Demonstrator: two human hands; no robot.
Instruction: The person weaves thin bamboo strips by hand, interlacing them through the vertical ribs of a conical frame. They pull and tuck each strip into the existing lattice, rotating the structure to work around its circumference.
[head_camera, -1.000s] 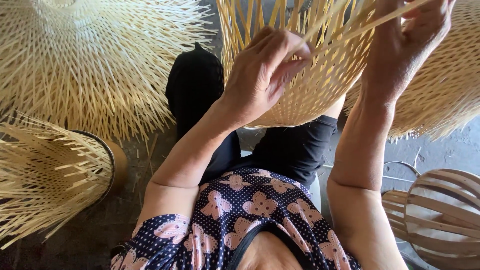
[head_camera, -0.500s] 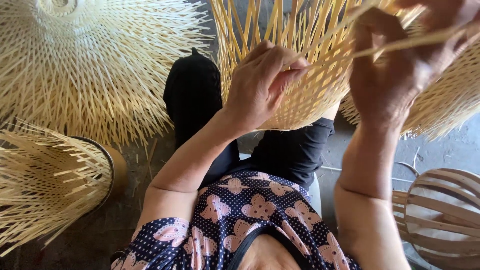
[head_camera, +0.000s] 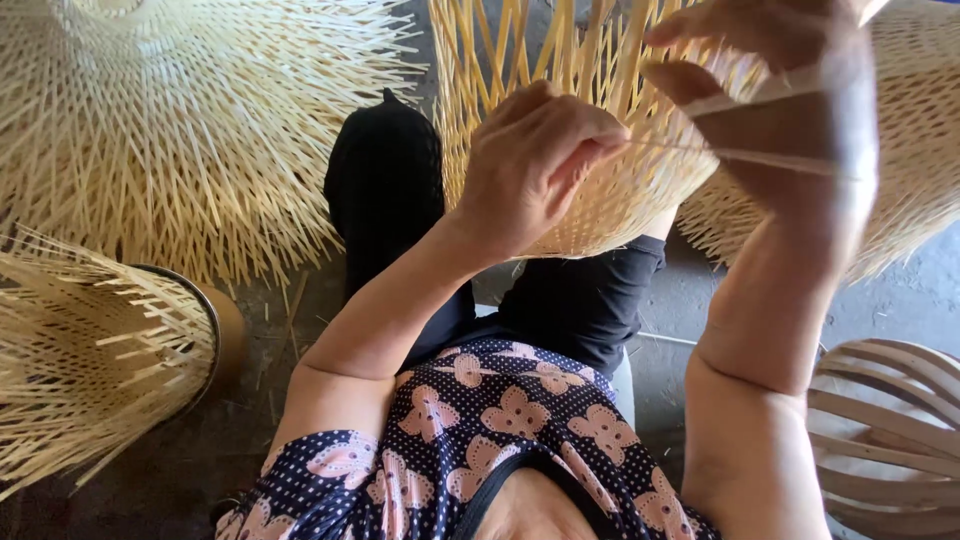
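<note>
Bamboo basket (head_camera: 600, 150), half woven, is held over the lap. A thin strip (head_camera: 700, 150) is pinched by the left hand (head_camera: 535, 165), fingers together at the weave. The strip's other end is gripped by the raised right hand (head_camera: 790, 120), fingers closed, blurred.

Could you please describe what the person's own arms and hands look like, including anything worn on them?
Both arms are bare from shoulder to wrist. The left hand and right hand wear no gloves, and no rings, watch or bracelets show. The only clothing near them is a sleeveless dark navy top with fine white dots and pale pink flower shapes, ending at the shoulders.
</note>
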